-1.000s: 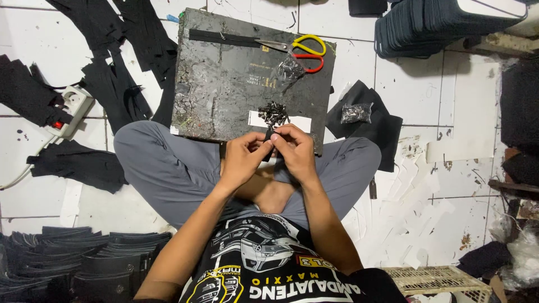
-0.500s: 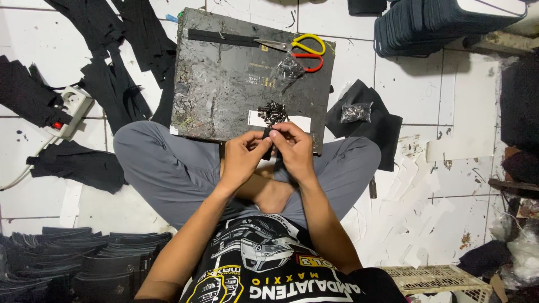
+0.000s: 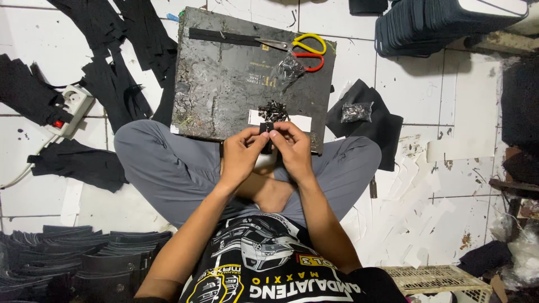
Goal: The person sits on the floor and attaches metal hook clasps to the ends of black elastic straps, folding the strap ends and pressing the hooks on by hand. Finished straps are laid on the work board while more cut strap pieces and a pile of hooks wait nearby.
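I sit cross-legged on a white tiled floor in grey trousers. My left hand and my right hand meet in front of me, fingertips pinching a small black strip between them. Just beyond the hands, a pile of small dark metal parts rests on a white paper slip on a worn dark board. What the fingers do with the strip is hidden by the thumbs.
Yellow-and-red scissors and a black zipper strip lie at the board's far edge. A bag of metal parts sits on black fabric at right. Black fabric pieces, a power strip and stacked black pieces lie left.
The hands stay together over my lap; only the fingers shift slightly on the small black strip.
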